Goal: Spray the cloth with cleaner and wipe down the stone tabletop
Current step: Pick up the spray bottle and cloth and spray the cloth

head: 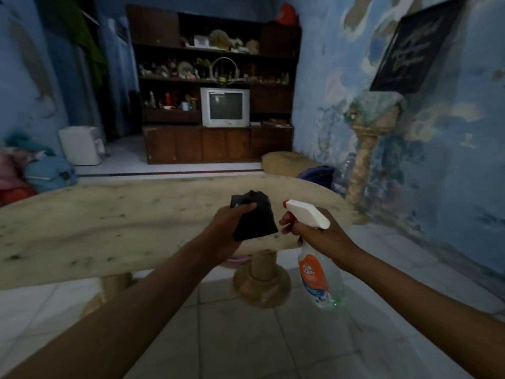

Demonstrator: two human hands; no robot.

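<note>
1. Left hand point(229, 222): fingers curled round a dark cloth point(255, 218), thumb across its top; cloth held above the stone tabletop point(109, 228), near its right end.
2. Right hand point(314, 236): wrapped about the neck of a spray bottle point(319, 272), one finger at the red trigger; white nozzle points at the cloth, just beside it.
3. Behind: grey television point(225, 107) in a dark wooden shelf unit point(218, 143).

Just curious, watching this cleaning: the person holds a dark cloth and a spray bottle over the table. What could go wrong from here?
The spray bottle's nozzle points at the small dark cloth in the left hand, so mist could overshoot onto the fingers or the stone tabletop. The right hand holds the bottle out past the table edge above tiled floor; if that grip slips, it likely drops.
</note>
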